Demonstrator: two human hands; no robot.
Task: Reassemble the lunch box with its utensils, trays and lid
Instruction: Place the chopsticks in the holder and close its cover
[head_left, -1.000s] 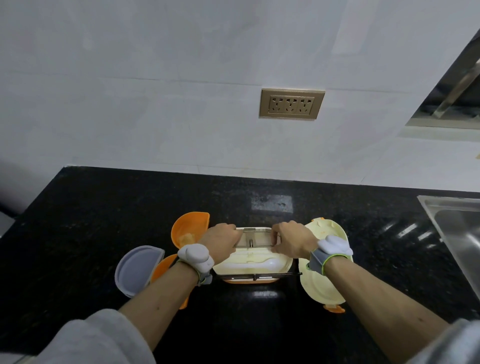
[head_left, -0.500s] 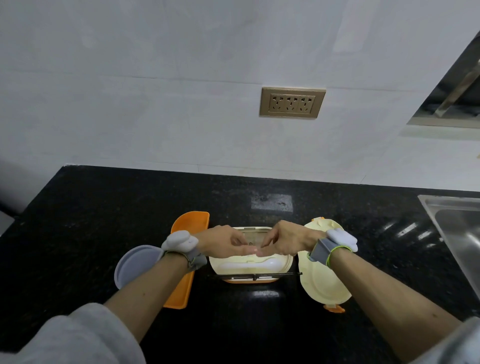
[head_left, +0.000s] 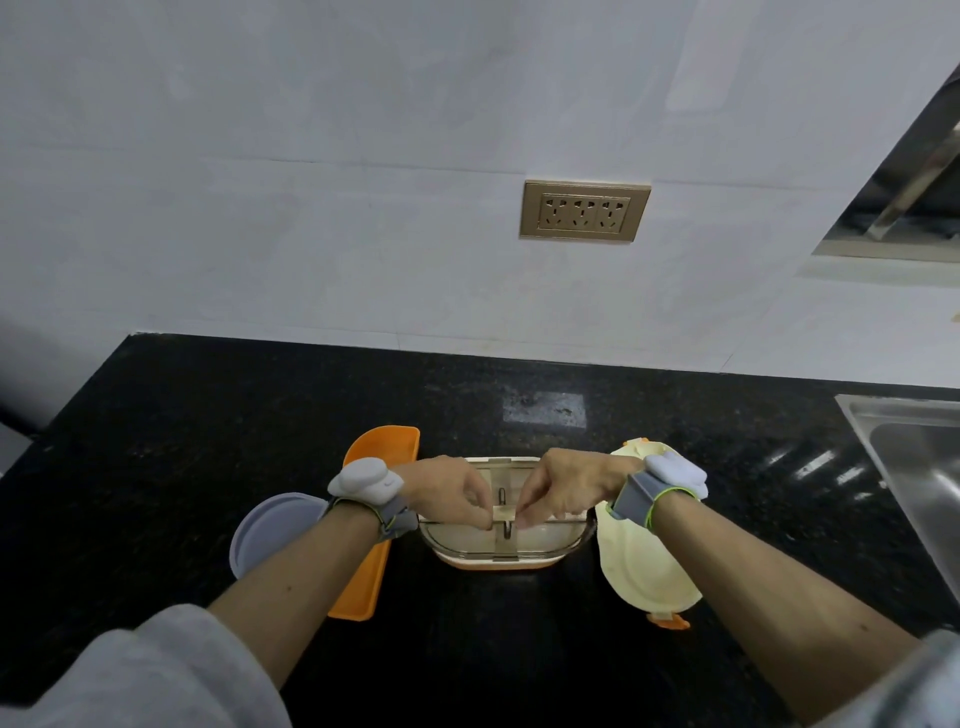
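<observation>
Countertop (head_left: 208, 415), black speckled stone, bears all parts of the set. Lunch box (head_left: 506, 551), cream body on an orange base, stands at the near centre; its open top shows a pale inner tray with a metal wire handle at the middle. Left hand (head_left: 447, 491) and right hand (head_left: 566, 483) meet over the box centre, fingertips of each curled narrow and pinching a small pale tab (head_left: 503, 513) beside the wire handle. Compared with half a second ago, the cream insert that covered the box top no longer shows, the tray interior is exposed, and the fingertips sit pinched on the tab rather than lying across the insert. One second ago the hands gripped the far rim, further apart.

Orange tray (head_left: 382, 457), long and flat, lies left of the box, partly under the left forearm; one second ago it stood tilted on edge. Grey lid (head_left: 265, 525), round-cornered, rests further left, touching the orange tray. Cream lid (head_left: 644, 566) with an orange clasp at its near end lies just right of the box, under the right wrist.

Both wrists carry grey bands with pale housings. Sink (head_left: 914, 467), steel, at the far right edge. Wall socket (head_left: 584, 210), brass-coloured, on the white wall.
</observation>
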